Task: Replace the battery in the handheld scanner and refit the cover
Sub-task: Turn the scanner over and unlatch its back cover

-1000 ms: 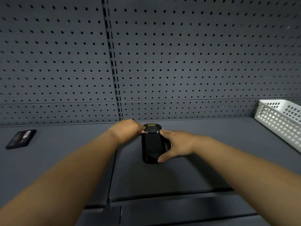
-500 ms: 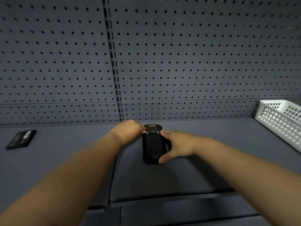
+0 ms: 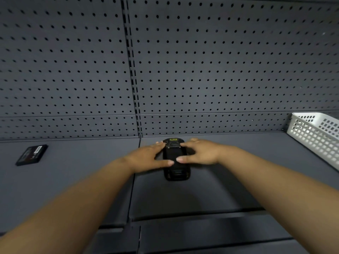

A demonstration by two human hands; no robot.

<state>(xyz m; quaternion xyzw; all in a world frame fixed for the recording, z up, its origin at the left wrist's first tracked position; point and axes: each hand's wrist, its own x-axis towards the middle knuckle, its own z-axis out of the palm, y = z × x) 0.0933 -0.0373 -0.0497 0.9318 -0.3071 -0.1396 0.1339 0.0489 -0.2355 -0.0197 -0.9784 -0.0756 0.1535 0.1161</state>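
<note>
The black handheld scanner [image 3: 177,173] lies back-up on the grey shelf [image 3: 211,191], its yellow-labelled top end toward the pegboard. My left hand [image 3: 148,156] clasps its left side, fingers at the top corner and thumb laid across the back cover. My right hand [image 3: 200,153] mirrors it on the right side, thumb tip on the middle of the cover, almost meeting the left thumb. The cover sits on the scanner; its seating is hidden under the hands. A loose black battery [image 3: 32,154] with a white label lies far to the left on the shelf.
A white plastic lattice basket [image 3: 315,136] stands at the right end of the shelf. A grey pegboard wall [image 3: 201,70] rises right behind the scanner. The shelf's front edge [image 3: 192,215] runs below my forearms.
My left hand has spread from a bunched grip at the top corner and laid its thumb across the back. My right thumb has slid from the scanner's lower end up to the middle.
</note>
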